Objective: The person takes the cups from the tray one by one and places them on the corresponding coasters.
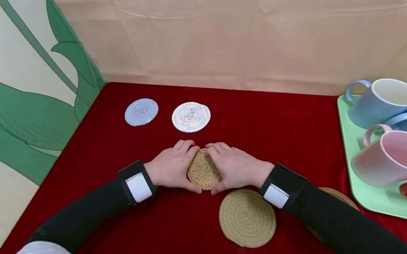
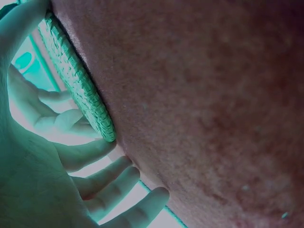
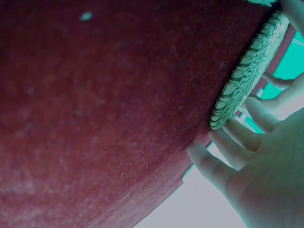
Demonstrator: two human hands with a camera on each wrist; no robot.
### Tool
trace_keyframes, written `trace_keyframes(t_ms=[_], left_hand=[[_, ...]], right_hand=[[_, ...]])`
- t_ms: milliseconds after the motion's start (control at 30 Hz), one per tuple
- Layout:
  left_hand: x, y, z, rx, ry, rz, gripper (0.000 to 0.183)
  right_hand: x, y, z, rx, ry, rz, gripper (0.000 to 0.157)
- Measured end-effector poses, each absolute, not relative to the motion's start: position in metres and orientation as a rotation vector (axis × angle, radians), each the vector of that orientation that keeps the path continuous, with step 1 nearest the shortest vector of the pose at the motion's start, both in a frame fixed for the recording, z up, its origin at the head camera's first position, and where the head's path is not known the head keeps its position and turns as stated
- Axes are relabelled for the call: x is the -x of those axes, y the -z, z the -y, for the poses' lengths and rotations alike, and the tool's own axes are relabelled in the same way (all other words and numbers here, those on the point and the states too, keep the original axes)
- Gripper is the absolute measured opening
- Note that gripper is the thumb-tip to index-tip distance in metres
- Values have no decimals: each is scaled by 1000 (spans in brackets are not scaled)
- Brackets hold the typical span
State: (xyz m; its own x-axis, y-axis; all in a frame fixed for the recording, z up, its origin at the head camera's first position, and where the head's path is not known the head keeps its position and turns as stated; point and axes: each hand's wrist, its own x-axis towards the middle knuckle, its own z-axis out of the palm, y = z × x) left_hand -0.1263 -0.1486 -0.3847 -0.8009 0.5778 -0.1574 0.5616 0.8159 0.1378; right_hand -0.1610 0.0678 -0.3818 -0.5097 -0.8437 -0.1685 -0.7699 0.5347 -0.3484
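A small round woven straw coaster lies on the red cloth between the two hands. My left hand holds its left side, thumb at the near edge and fingers at the far edge. Opposite it, my right hand grips the right side in the same way. In the left wrist view the thick braided rim of the coaster sits against the thumb and index finger. The right wrist view shows the same rim touching the right hand's fingers, other fingertips resting near the cloth.
A larger tan woven mat lies just below the right wrist; another round mat is partly under the right forearm. Farther back lie a blue-grey coaster and a white patterned one. A green tray with several mugs stands at right.
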Motion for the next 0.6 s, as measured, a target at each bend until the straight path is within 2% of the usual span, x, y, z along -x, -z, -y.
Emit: trace_keyframes(t_ms=[600], left_hand=[[133,388,139,-820,-103,-2805,108]], right_hand=[[164,380,-79,1289,313,-2481,92]])
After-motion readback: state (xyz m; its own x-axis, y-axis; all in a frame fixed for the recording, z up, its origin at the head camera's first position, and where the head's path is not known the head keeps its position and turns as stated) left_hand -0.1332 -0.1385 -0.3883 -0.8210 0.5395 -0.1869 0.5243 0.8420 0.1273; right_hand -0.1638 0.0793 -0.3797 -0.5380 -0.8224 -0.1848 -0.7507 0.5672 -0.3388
